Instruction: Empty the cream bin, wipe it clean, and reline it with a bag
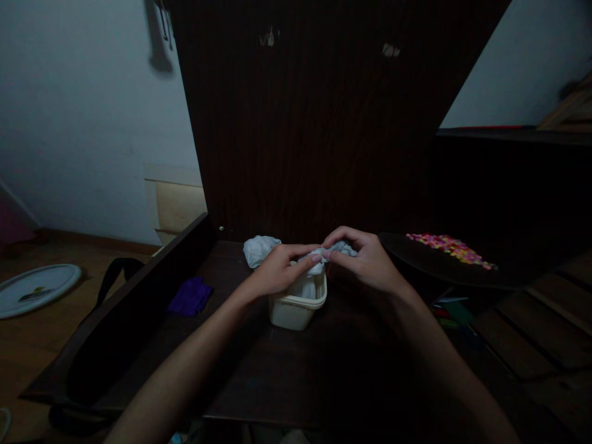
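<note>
A small cream basket stands on the dark wooden surface, with whitish crumpled material partly inside it. Above its rim, my left hand pinches a thin whitish crumpled piece between thumb and fingers. My right hand grips the same material from the other side, thumb and index finger closed on it near the left thumb. Part of the material shows under the right fingers. Behind my left hand, a crumpled whitish bundle lies at the back of the surface.
A purple folded cloth lies left, beside a raised wooden edge. A dark upright panel rises behind. At right is a dark curved piece with pink and yellow flower shapes. A round white lid-like object is low at far left.
</note>
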`<action>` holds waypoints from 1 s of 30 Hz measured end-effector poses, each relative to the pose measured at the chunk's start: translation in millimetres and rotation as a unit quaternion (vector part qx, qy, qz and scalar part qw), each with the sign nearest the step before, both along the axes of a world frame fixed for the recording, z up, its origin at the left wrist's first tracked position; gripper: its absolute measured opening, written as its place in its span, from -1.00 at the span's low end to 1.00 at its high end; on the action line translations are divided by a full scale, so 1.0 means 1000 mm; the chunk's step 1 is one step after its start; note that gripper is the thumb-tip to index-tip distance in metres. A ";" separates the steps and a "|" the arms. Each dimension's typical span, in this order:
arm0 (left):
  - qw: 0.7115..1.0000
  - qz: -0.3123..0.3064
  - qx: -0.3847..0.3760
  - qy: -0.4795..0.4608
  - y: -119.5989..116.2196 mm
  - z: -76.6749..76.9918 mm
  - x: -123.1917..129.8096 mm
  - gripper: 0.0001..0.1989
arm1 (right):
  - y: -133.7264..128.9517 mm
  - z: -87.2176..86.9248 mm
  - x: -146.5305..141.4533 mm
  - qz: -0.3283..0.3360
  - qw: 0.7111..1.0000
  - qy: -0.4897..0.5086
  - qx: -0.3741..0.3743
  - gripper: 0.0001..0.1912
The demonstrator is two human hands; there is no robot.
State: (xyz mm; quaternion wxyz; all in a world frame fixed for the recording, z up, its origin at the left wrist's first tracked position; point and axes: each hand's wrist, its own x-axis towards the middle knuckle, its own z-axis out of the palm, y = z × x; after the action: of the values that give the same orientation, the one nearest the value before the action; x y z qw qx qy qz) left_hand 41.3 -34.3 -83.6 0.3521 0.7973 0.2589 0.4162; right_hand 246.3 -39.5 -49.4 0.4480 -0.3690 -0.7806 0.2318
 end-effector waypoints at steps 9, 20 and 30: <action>0.999 0.031 -0.018 0.028 0.005 -0.006 -0.004 -0.73 | 0.001 -0.007 0.000 -0.006 1.000 0.012 0.014 -0.91; 0.998 0.049 -0.034 -0.020 0.003 -0.001 -0.001 -0.70 | 0.001 -0.006 -0.001 0.012 1.000 0.023 0.011 -0.83; 0.993 0.096 -0.072 0.006 0.009 -0.005 -0.001 -0.75 | -0.002 -0.006 -0.001 0.014 0.995 0.003 0.094 -0.70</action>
State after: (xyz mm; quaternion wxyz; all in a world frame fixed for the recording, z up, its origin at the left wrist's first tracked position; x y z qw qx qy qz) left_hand 40.7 -25.8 -88.7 0.3655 0.7438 0.3658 0.4236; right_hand 245.3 -41.4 -54.9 0.4796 -0.3135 -0.8027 0.1652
